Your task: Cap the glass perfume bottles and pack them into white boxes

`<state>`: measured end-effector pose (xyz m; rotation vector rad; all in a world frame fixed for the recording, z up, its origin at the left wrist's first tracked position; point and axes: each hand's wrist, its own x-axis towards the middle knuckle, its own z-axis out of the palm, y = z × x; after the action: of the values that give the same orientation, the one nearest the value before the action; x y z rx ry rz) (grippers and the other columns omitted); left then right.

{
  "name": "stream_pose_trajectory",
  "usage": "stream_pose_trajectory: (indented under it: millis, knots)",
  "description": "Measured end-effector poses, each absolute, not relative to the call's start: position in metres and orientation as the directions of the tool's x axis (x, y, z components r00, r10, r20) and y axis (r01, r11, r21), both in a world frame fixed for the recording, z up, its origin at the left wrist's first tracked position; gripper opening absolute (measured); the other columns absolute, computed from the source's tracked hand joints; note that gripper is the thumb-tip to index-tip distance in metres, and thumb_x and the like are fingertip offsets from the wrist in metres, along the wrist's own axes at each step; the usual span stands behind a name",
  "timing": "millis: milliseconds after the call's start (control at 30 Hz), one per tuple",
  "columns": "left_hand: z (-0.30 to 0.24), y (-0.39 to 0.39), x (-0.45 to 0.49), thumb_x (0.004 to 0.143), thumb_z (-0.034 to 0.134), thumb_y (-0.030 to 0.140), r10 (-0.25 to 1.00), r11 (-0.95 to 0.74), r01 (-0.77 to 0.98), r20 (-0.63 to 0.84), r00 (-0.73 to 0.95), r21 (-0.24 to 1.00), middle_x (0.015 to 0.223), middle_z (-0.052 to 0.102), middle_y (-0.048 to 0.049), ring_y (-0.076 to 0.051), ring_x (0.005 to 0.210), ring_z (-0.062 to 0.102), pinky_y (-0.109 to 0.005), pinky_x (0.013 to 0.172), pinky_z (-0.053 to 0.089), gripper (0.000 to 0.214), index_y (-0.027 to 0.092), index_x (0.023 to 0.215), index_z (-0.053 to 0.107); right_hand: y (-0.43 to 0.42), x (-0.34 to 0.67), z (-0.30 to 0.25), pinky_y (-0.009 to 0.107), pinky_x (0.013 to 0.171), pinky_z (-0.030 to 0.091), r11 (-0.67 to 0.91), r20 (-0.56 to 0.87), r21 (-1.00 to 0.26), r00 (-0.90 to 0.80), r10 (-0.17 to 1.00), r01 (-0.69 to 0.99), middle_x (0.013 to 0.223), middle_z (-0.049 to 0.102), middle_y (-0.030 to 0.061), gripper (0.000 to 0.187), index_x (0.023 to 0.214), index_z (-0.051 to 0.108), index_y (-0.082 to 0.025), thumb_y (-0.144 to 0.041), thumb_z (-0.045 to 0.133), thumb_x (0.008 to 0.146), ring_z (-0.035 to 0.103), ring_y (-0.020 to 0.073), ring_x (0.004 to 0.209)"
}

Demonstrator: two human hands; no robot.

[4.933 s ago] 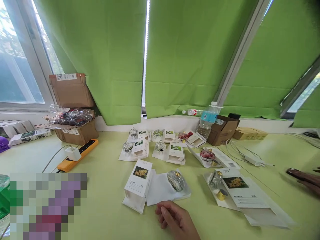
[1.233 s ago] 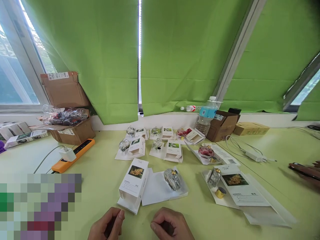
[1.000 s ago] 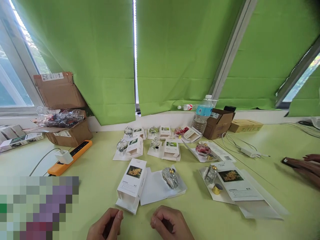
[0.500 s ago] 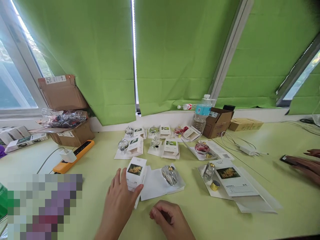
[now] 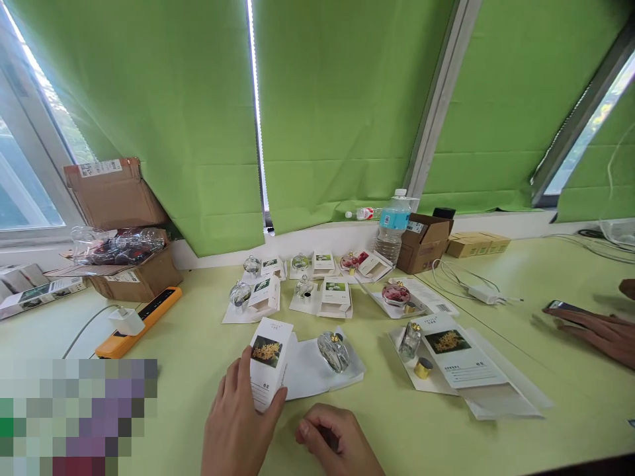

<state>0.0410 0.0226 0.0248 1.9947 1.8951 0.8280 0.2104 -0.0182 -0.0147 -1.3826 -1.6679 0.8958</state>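
My left hand [image 5: 241, 406] grips a white box [image 5: 268, 357] printed with a yellow-flower picture, thumb on its right side and fingers on its left. The box leans over a white sheet of card [image 5: 310, 370]. On that card lies a round clear glass bottle [image 5: 333, 352] with a gold neck. My right hand [image 5: 340, 436] rests on the table just below the card, its fingers curled; whether anything is inside them is hidden. Farther right, a second flower-printed box [image 5: 461, 350] lies flat beside a glass bottle [image 5: 411, 340] and a gold cap [image 5: 423, 367].
Behind are several more bottles with opened boxes, among them a pink one [image 5: 395, 293]. An orange power strip [image 5: 161, 311] and a cardboard box [image 5: 133, 277] stand left. A large water bottle [image 5: 393, 228] stands at the back. At right, another person's hand [image 5: 600, 334] touches a phone [image 5: 568, 307].
The flower-printed box in my left hand now stands more upright, with more of its front showing. My right hand has stayed nearly still. The view has shifted slightly.
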Motion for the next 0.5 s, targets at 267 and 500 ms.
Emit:
stream_pose_trajectory:
  millis: [267,500]
  knots:
    - [0.049,0.021,0.037,0.074,0.063,0.053,0.994,0.073,0.069,-0.078,0.082,0.995,0.128,0.057,-0.0131,-0.028,0.11,0.059,-0.037,0.087,0.049,0.07,0.02,0.133,0.043,-0.021,0.209,-0.012,0.021,0.052,0.034,0.122,0.101,-0.889,-0.069,0.992,0.442,0.061,0.055,0.0013,0.048,0.068,0.065,-0.016,-0.055,0.044,0.089,0.045,0.0125,0.057]
    - [0.053,0.032,0.03,0.073,0.069,0.044,0.93,0.293,-0.209,-0.227,0.29,0.933,0.125,0.061,-0.0137,-0.03,0.106,0.062,-0.037,0.08,0.051,0.072,0.021,0.135,0.044,-0.017,0.209,-0.016,0.021,0.05,0.031,0.141,0.116,-0.882,-0.082,0.99,0.449,0.059,0.055,0.0008,0.046,0.068,0.066,-0.016,-0.052,0.046,0.089,0.042,0.0113,0.054]
